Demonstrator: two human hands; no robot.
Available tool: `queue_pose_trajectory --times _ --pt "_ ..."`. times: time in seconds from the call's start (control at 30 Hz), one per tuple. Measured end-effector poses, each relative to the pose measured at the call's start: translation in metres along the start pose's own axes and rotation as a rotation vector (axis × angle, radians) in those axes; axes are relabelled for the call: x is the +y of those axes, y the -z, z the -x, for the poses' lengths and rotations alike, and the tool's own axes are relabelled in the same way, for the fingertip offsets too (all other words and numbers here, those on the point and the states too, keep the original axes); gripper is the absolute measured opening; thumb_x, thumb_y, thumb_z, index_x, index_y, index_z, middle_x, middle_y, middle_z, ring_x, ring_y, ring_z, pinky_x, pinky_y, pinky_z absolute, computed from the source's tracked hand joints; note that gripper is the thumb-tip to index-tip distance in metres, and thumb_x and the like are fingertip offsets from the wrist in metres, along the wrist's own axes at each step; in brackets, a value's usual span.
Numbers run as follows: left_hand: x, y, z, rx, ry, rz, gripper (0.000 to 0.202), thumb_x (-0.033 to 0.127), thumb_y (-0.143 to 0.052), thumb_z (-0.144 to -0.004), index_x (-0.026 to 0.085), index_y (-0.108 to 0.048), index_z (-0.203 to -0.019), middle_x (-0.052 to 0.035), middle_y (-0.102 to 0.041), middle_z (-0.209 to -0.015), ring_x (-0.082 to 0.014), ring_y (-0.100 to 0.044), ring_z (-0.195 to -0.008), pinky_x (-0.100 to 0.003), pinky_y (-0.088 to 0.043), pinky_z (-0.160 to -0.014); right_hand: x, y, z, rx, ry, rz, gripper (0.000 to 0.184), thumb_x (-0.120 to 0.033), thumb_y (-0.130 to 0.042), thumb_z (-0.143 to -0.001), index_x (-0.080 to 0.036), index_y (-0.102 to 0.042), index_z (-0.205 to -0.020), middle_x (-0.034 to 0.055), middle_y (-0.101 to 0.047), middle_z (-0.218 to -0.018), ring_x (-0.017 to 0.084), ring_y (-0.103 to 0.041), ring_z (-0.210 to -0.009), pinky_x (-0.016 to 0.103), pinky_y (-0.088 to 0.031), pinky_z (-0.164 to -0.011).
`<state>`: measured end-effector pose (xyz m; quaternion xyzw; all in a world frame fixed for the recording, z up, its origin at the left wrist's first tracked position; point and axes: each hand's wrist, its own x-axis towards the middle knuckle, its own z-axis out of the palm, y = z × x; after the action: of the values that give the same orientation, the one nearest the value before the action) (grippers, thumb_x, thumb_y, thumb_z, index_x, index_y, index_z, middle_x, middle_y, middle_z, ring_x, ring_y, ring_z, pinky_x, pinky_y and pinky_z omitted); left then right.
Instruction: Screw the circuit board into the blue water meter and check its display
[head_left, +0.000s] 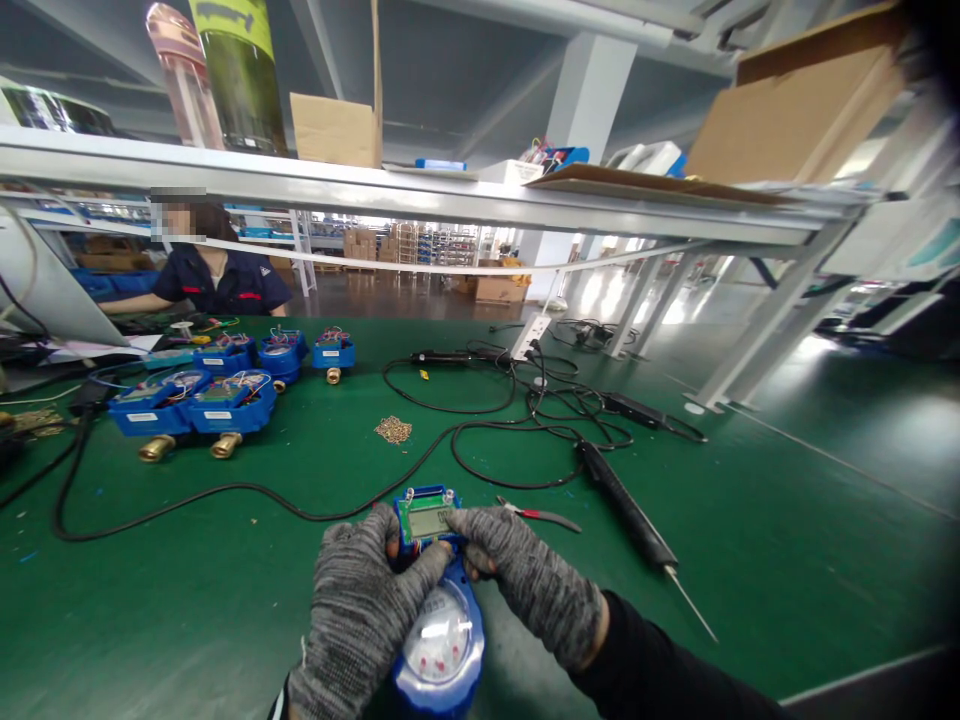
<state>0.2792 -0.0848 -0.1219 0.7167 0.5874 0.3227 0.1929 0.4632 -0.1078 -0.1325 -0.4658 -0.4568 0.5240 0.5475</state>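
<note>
Both my hands wear grey knitted gloves with bare fingertips. Between them is a blue water meter (441, 640) with a round clear dial, near the bench's front edge. At its far end sits a blue housing with a green circuit board and a small LCD display (429, 521). My left hand (367, 585) closes on the housing's left side, thumb across its near edge. My right hand (517, 570) grips its right side, fingertips at the display's edge. Fingers partly hide the near edge and wires. Right of my hand lie red-handled cutters (544, 515).
A black electric screwdriver (626, 505) with a long bit lies at right, its cables looping toward a white power strip (531, 337). A pile of small screws (394, 430) lies ahead. More blue meters (229, 402) stand at left. A person (217, 270) sits beyond; a shelf (450, 200) spans above.
</note>
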Motion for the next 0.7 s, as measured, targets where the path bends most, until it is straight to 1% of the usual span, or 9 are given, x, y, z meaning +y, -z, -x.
queue_pose_trajectory --times 0.13,0.37,0.4,0.47,0.53,0.57,0.6,0.63,0.7 --pt "0.000 -0.002 0.001 0.026 0.008 -0.008 0.040 0.059 -0.065 -0.076 0.020 -0.068 -0.084 -0.0077 -0.064 -0.078 -0.0273 -0.056 -0.079 -0.040 -0.043 -0.076 -0.008 -0.001 0.004 -0.036 0.008 0.039 0.039 -0.058 -0.077 -0.076 -0.019 -0.070 -0.075 0.0022 -0.059 -0.067 0.021 -0.052 -0.066 0.034 -0.048 -0.067" --pt "-0.017 -0.003 -0.001 0.028 -0.069 0.090 0.032 0.052 -0.069 -0.079 0.020 -0.065 -0.079 -0.0025 -0.063 -0.073 -0.0199 -0.059 -0.070 -0.031 -0.048 -0.066 0.003 0.001 -0.001 -0.067 -0.007 0.027 0.045 -0.062 -0.073 -0.083 -0.020 -0.063 -0.069 0.0010 -0.055 -0.065 0.022 -0.054 -0.066 0.035 -0.047 -0.066" --pt "-0.020 -0.005 -0.001 0.059 -0.070 0.087 0.034 0.052 -0.072 -0.076 0.020 -0.066 -0.081 -0.0030 -0.065 -0.075 -0.0208 -0.061 -0.072 -0.033 -0.050 -0.068 0.005 0.002 -0.002 -0.072 -0.007 0.026 0.046 -0.061 -0.074 -0.084 -0.020 -0.061 -0.068 0.0008 -0.054 -0.064 0.021 -0.054 -0.065 0.035 -0.047 -0.065" --pt "-0.026 -0.008 -0.003 0.195 -0.077 0.074 0.045 0.053 -0.080 -0.067 0.018 -0.067 -0.092 -0.0069 -0.069 -0.086 -0.0260 -0.065 -0.081 -0.041 -0.054 -0.076 0.006 0.003 -0.004 -0.076 -0.002 0.023 0.046 -0.061 -0.073 -0.085 -0.021 -0.060 -0.066 0.0003 -0.053 -0.063 0.021 -0.053 -0.065 0.034 -0.046 -0.064" --pt "-0.030 -0.012 -0.007 0.344 -0.138 0.078 0.069 0.053 -0.085 -0.059 0.014 -0.066 -0.113 -0.0141 -0.069 -0.110 -0.0341 -0.064 -0.102 -0.053 -0.053 -0.092 0.004 0.004 -0.004 -0.081 0.004 0.018 0.045 -0.060 -0.072 -0.085 -0.020 -0.060 -0.067 -0.0001 -0.052 -0.062 0.020 -0.052 -0.063 0.033 -0.045 -0.063" --pt "-0.032 -0.013 -0.009 0.380 -0.180 0.093 0.081 0.052 -0.086 -0.058 0.013 -0.061 -0.125 -0.0175 -0.065 -0.124 -0.0374 -0.060 -0.115 -0.057 -0.049 -0.101 0.003 0.004 -0.004 -0.086 0.008 0.018 0.044 -0.060 -0.071 -0.084 -0.020 -0.059 -0.068 -0.0001 -0.052 -0.062 0.020 -0.051 -0.062 0.033 -0.045 -0.062" --pt "-0.033 -0.013 -0.012 0.376 -0.216 0.116 0.089 0.052 -0.085 -0.059 0.012 -0.056 -0.134 -0.0193 -0.059 -0.135 -0.0392 -0.054 -0.126 -0.059 -0.043 -0.108 0.001 0.004 -0.004 -0.093 0.011 0.021 0.043 -0.059 -0.071 -0.083 -0.020 -0.060 -0.069 0.0000 -0.052 -0.062 0.020 -0.050 -0.062 0.033 -0.045 -0.062" --pt "-0.034 -0.013 -0.014 0.322 -0.240 0.145 0.092 0.051 -0.084 -0.062 0.013 -0.052 -0.139 -0.0189 -0.055 -0.142 -0.0395 -0.048 -0.134 -0.061 -0.037 -0.114 -0.002 0.004 -0.004 -0.103 0.013 0.027 0.041 -0.058 -0.071 -0.083 -0.019 -0.061 -0.071 0.0004 -0.053 -0.063 0.019 -0.050 -0.061 0.033 -0.045 -0.062" --pt "-0.036 -0.012 -0.019 0.102 -0.239 0.210 0.083 0.048 -0.083 -0.067 0.018 -0.055 -0.139 -0.0145 -0.057 -0.143 -0.0388 -0.042 -0.140 -0.063 -0.023 -0.122 -0.005 0.003 -0.004 -0.127 0.012 0.044 0.042 -0.058 -0.069 -0.084 -0.019 -0.060 -0.071 0.0008 -0.054 -0.063 0.019 -0.048 -0.061 0.032 -0.044 -0.062"
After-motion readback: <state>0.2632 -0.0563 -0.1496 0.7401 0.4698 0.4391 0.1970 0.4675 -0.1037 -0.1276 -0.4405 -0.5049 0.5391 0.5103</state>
